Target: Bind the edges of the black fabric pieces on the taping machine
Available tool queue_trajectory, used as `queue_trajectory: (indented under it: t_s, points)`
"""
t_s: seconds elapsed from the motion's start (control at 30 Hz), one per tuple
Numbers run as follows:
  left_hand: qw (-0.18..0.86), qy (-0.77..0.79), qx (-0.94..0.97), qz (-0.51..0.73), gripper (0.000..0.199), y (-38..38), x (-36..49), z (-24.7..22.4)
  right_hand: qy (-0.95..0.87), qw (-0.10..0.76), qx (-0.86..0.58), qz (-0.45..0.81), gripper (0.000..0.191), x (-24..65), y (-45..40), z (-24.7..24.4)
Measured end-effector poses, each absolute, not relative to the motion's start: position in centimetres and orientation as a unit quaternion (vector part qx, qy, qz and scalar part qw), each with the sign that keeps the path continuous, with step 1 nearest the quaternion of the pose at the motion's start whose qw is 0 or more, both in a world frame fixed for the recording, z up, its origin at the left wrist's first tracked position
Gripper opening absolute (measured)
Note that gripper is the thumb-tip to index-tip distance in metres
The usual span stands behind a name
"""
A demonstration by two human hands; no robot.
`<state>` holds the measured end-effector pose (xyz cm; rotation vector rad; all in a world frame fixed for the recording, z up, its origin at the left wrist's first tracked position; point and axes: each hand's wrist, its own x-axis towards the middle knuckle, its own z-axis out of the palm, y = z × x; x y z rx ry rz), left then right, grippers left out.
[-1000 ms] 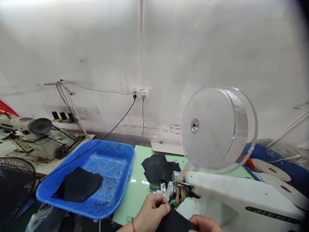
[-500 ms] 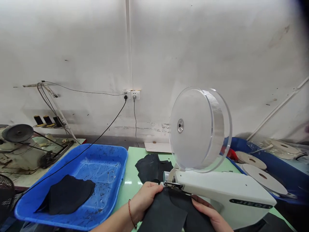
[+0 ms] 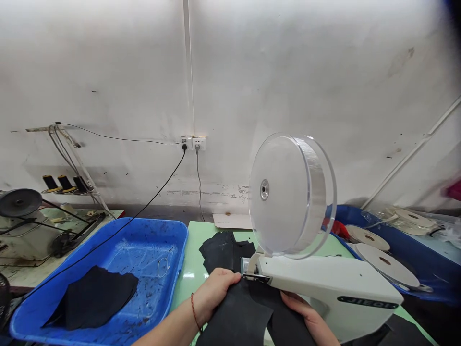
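Thumb and fingers of the left hand [image 3: 215,290] pinch the upper edge of a black fabric piece [image 3: 237,315], right at the metal front end of a white machine arm [image 3: 331,283]. At the fabric's other side the right hand [image 3: 306,312] touches the edge; its fingertips are partly hidden, so I cannot tell whether they close on it. A red braided bracelet [image 3: 195,312] circles the left wrist. Just beyond the pinch, more black cut pieces [image 3: 223,250] lie on the pale green tabletop [image 3: 190,262]. Left of the hands, a blue plastic tub [image 3: 151,283] holds another dark piece [image 3: 97,298]. Above the right hand stands a clear plastic reel [image 3: 284,202]; farther right lie white tape rolls [image 3: 385,262]. Behind everything, a wall socket [image 3: 192,143] carries two plugs.
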<state>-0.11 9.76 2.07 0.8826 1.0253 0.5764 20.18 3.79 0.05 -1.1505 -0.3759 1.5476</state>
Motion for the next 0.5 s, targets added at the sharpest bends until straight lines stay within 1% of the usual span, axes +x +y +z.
queue_trajectory:
  t_s: [0.1,0.3,0.4,0.5]
  points:
    - [0.742,0.464,0.406,0.263,0.045,9.7,-0.2,2.1,-0.130,0.545,-0.464,0.686,0.033,20.0,3.5,0.6]
    - [0.739,0.462,0.410,0.270,0.040,9.5,-0.2,2.5,-0.123,0.547,-0.435,0.705,0.030,20.0,3.3,1.1]
    - [0.743,0.455,0.404,0.281,0.039,10.0,-0.1,2.3,-0.116,0.547,-0.447,0.698,0.028,19.8,3.4,1.1]
    - [0.749,0.448,0.401,0.277,0.037,11.0,-0.4,1.8,-0.146,0.536,-0.479,0.680,0.031,19.5,3.2,1.2]
